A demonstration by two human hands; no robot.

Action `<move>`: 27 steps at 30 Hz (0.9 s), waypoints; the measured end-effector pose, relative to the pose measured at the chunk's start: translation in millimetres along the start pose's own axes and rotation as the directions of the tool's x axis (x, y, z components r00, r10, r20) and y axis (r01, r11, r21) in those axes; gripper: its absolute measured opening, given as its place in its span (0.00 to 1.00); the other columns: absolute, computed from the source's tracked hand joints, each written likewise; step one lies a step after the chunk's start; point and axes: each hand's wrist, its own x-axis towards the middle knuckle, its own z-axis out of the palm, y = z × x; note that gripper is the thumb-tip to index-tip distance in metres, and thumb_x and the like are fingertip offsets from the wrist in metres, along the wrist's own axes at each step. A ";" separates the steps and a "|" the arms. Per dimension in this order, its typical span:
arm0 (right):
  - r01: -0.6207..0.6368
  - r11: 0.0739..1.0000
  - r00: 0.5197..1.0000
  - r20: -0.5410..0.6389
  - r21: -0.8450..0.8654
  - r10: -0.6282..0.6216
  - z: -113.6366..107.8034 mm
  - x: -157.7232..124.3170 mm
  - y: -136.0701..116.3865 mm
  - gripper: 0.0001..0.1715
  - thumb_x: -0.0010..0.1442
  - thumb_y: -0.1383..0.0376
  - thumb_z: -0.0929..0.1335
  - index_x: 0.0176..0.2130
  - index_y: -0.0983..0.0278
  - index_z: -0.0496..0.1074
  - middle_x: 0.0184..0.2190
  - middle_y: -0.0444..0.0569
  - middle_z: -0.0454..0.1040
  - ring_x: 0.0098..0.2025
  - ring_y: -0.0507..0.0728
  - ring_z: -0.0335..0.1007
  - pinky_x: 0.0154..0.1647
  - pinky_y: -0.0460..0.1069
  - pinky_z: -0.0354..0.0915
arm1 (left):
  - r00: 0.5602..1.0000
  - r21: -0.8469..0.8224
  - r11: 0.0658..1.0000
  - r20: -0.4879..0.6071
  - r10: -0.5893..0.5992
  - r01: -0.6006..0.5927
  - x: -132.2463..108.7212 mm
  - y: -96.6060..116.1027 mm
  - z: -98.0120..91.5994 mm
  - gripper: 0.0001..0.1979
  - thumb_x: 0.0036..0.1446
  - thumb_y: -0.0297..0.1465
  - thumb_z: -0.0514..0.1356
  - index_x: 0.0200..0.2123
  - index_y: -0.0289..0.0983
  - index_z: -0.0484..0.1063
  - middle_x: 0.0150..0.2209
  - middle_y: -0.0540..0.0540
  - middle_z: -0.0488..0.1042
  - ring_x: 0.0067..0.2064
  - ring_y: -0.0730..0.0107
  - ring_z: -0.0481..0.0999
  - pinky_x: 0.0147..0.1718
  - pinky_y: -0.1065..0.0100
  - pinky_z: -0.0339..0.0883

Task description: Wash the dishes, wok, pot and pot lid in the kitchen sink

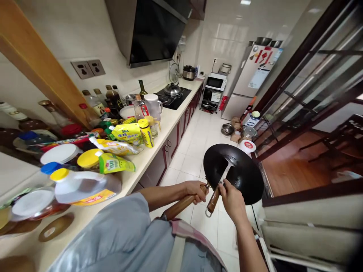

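Note:
A black wok (pixel 244 170) hangs in the air in front of me, above the tiled floor. My left hand (pixel 196 192) is wrapped round its wooden handle (pixel 178 207), close to where the handle meets the pan. In my right hand (pixel 231 198) is a spatula (pixel 226 172) with a wooden grip and a metal shaft. My fingers close on it where the shaft joins the grip. Its metal end lies over the inside of the wok, though I cannot tell whether it touches the surface.
Along the left runs a counter (pixel 147 168) crowded with bottles, jars and seasoning bags, including an oil jug (pixel 87 185). Farther on are a stove (pixel 181 98) with a lidded pan and a range hood (pixel 159 30). A fridge (pixel 244 90) and pots (pixel 227 129) stand ahead right.

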 end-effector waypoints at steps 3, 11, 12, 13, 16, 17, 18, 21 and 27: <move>0.154 0.985 0.987 -0.067 0.074 -0.149 5.6 61.6 -16.4 0.27 0.70 0.58 0.60 0.61 0.68 0.70 0.51 0.58 0.78 0.49 0.64 0.77 0.46 0.52 0.67 | 0.991 -0.083 0.995 -0.126 0.052 -0.063 0.6 18.5 -38.5 0.21 0.31 0.23 0.69 0.28 0.39 0.61 0.16 0.59 0.61 0.15 0.84 0.53 0.15 0.77 0.53; 0.425 0.815 0.883 -0.379 0.394 -0.277 -13.7 239.2 -11.6 0.32 0.63 0.49 0.60 0.53 0.68 0.74 0.36 0.54 0.79 0.29 0.57 0.73 0.33 0.51 0.66 | 0.847 -0.225 0.928 -0.511 0.147 -0.297 18.1 91.4 -133.2 0.25 0.31 0.25 0.70 0.31 0.40 0.60 0.17 0.62 0.59 0.14 0.87 0.48 0.14 0.79 0.45; 0.430 0.803 0.879 -0.393 0.413 -0.269 -20.5 264.6 -8.1 0.32 0.63 0.48 0.60 0.51 0.67 0.75 0.35 0.54 0.79 0.29 0.57 0.73 0.33 0.51 0.65 | 0.817 -0.219 0.916 -0.552 0.168 -0.336 21.3 104.2 -144.8 0.25 0.32 0.25 0.70 0.31 0.39 0.60 0.17 0.62 0.60 0.14 0.88 0.48 0.14 0.79 0.44; 0.430 0.794 0.880 -0.397 0.430 -0.262 -27.4 290.5 -5.5 0.31 0.62 0.48 0.60 0.50 0.67 0.75 0.33 0.53 0.79 0.29 0.57 0.72 0.33 0.50 0.65 | 0.788 -0.210 0.903 -0.586 0.191 -0.375 24.4 117.6 -156.0 0.25 0.32 0.25 0.71 0.32 0.39 0.60 0.18 0.62 0.61 0.14 0.88 0.48 0.14 0.79 0.44; 0.436 0.759 0.890 -0.355 0.483 -0.286 -44.8 367.8 -8.4 0.28 0.61 0.49 0.61 0.45 0.66 0.76 0.29 0.51 0.78 0.28 0.57 0.72 0.34 0.50 0.65 | 0.709 -0.183 0.853 -0.653 0.266 -0.489 32.3 160.9 -187.3 0.24 0.35 0.27 0.72 0.32 0.39 0.60 0.19 0.62 0.60 0.15 0.88 0.49 0.15 0.80 0.44; 0.451 0.739 0.889 -0.328 0.500 -0.320 -48.7 392.2 -13.6 0.26 0.61 0.50 0.61 0.44 0.65 0.76 0.28 0.51 0.78 0.29 0.57 0.73 0.34 0.50 0.66 | 0.682 -0.176 0.831 -0.670 0.292 -0.528 34.5 175.7 -197.4 0.24 0.37 0.27 0.72 0.33 0.39 0.60 0.19 0.62 0.59 0.15 0.88 0.48 0.15 0.80 0.44; 0.472 0.717 0.881 -0.300 0.513 -0.365 -51.4 415.2 -20.7 0.24 0.62 0.51 0.61 0.42 0.65 0.77 0.28 0.50 0.77 0.29 0.57 0.73 0.35 0.50 0.66 | 0.655 -0.168 0.808 -0.686 0.316 -0.565 36.7 190.3 -207.5 0.24 0.38 0.28 0.72 0.33 0.39 0.61 0.19 0.62 0.59 0.16 0.88 0.48 0.15 0.80 0.43; 0.543 0.647 0.829 -0.220 0.535 -0.514 -52.2 475.2 -48.0 0.20 0.63 0.54 0.61 0.38 0.63 0.76 0.27 0.49 0.77 0.30 0.57 0.73 0.35 0.49 0.66 | 0.583 -0.143 0.754 -0.730 0.358 -0.642 42.0 231.4 -240.3 0.23 0.40 0.28 0.73 0.34 0.38 0.61 0.19 0.62 0.58 0.16 0.88 0.46 0.16 0.80 0.42; 0.585 0.583 0.732 -0.057 0.564 -0.679 -34.9 582.8 -92.0 0.19 0.62 0.56 0.60 0.36 0.63 0.76 0.26 0.48 0.77 0.28 0.56 0.72 0.32 0.48 0.63 | 0.453 -0.091 0.680 -0.809 0.376 -0.728 46.8 299.2 -325.4 0.21 0.42 0.27 0.73 0.34 0.36 0.63 0.18 0.63 0.53 0.16 0.89 0.45 0.16 0.81 0.40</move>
